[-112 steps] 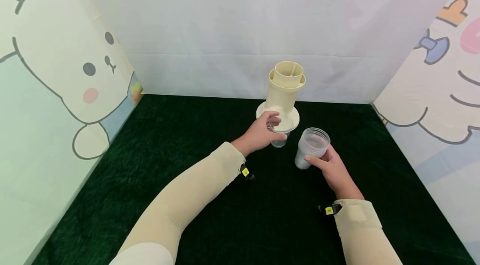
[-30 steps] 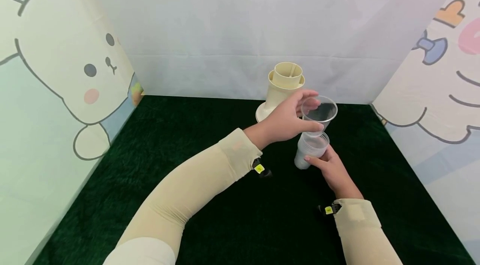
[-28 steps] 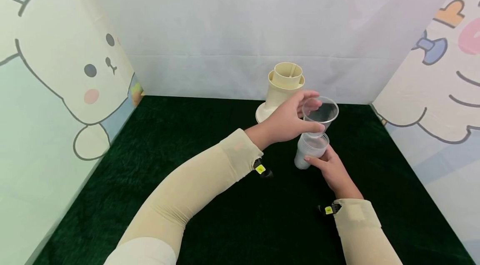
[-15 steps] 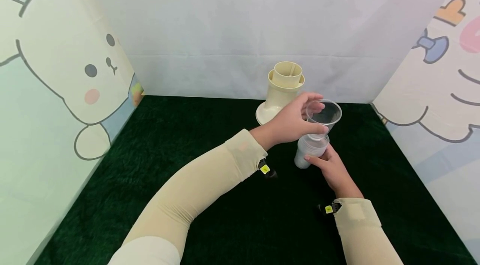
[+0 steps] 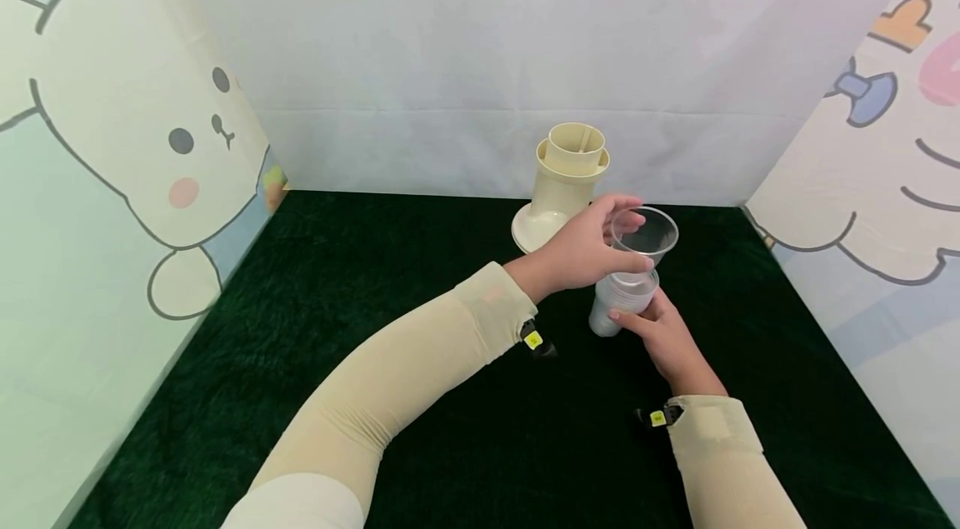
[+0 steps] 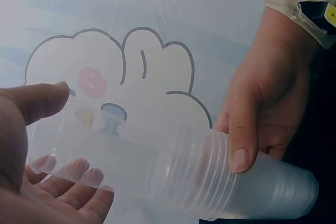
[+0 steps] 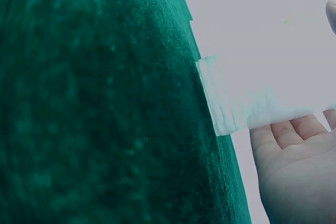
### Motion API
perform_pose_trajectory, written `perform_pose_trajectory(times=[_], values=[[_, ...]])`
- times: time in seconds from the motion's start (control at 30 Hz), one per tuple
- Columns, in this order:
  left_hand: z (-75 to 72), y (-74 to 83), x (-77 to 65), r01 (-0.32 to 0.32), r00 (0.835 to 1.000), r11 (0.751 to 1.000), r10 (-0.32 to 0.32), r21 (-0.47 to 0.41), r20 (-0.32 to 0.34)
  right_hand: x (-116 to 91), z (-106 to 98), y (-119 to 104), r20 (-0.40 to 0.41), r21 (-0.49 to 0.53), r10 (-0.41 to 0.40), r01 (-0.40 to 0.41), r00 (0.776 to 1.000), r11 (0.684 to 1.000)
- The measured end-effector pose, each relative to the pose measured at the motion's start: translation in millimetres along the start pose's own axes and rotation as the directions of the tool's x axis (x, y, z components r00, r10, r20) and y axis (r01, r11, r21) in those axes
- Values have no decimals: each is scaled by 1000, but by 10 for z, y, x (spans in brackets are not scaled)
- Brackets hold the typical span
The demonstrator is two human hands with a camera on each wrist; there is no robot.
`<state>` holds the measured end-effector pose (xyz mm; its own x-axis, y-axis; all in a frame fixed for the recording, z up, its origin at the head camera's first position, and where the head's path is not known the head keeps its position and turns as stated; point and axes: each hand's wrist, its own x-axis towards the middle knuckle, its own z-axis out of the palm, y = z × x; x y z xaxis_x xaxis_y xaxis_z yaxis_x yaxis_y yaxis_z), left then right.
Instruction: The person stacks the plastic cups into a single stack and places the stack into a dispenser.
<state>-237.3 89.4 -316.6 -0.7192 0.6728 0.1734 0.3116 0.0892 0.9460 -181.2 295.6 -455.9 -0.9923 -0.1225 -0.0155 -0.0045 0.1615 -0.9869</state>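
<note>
My left hand [image 5: 581,250] holds a clear plastic cup [image 5: 647,236] between thumb and fingers, mouth up. The cup's lower end meets the mouth of a stack of plastic cups [image 5: 618,304]; how deep it sits is hard to tell. My right hand [image 5: 671,346] grips that stack from its right side, keeping it slightly tilted. In the left wrist view, the clear cup [image 6: 115,156] lines up with the stack [image 6: 268,187], whose several rims lie close together. A pale, washed-out stack [image 7: 223,98] lies over my right hand's fingers in the right wrist view.
A cream plastic stand [image 5: 558,196] with a round base and nested tubes on top stands behind my left hand. Dark green cloth [image 5: 450,446] covers the table. A pale wall [image 5: 420,54] rises behind, with cartoon-printed panels [image 5: 127,137] at both sides.
My left hand has carried the clear cup from in front of the cream stand rightward to above the stack, then lowered it slightly. My right hand and the stack have stayed put.
</note>
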Motion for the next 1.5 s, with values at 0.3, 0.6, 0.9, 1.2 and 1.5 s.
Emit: perform_pose_trajectory(times=[0.3,0.6,0.9,1.2,1.5], values=[[35,-70,2,21,1000,1000,-21,4,4,-4,-6,19,9,7,-6,6,1000,1000],[73,-162,0,28,1000,1000,-28,11,12,-1,-27,29,14,-11,-24,24,1000,1000],[99,-249,20,55,998,998,-55,20,30,0,-24,33,23,-8,-34,34,999,999],[155,-354,16,122,992,992,-123,42,30,-3,-16,26,18,-26,-22,23,1000,999],[203,-471,-3,177,984,981,-179,85,20,-8,-4,18,18,-25,-21,22,1000,999]])
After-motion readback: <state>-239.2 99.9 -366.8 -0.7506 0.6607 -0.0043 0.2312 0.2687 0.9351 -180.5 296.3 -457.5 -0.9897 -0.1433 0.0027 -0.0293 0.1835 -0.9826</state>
